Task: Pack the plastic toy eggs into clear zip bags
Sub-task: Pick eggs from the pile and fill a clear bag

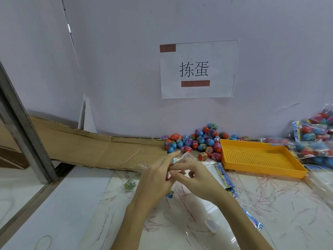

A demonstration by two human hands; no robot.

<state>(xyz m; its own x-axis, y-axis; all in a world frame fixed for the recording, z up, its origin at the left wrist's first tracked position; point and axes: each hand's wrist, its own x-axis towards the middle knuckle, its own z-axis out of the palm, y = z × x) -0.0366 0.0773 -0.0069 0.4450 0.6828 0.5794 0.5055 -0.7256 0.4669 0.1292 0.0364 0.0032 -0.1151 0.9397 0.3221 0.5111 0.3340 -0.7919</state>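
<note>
The counter (270, 204) is pale and littered with thin red strips, and a wall (126, 69) rises behind it with a paper sign (197, 69) taped on by two brown strips. A flattened sheet of cardboard (93, 150) lies along the counter's far left edge. At the far right a heap of filled bags (313, 139) holds red and blue eggs. Beside that heap sits an orange perforated tray (259, 157). Just left of the tray, against the wall, is the pile of loose plastic toy eggs (196, 141) — mostly red and blue, some banded with printed wrap. Flat clear zip bags (219, 170) with coloured header cards lie between the tray and the hands.

The left hand (155, 179) and the right hand (194, 175) meet over the middle of the counter, fingertips together on a clear zip bag (183, 158) — the left hand's fingers are mostly extended, the right hand's thumb and forefinger pinch the film. Something red shows between the fingers; what it is cannot be told. One green-wrapped egg (130, 184) lies alone, left of the left hand. A rubber band (44, 242) rests near the counter's front left corner.
</note>
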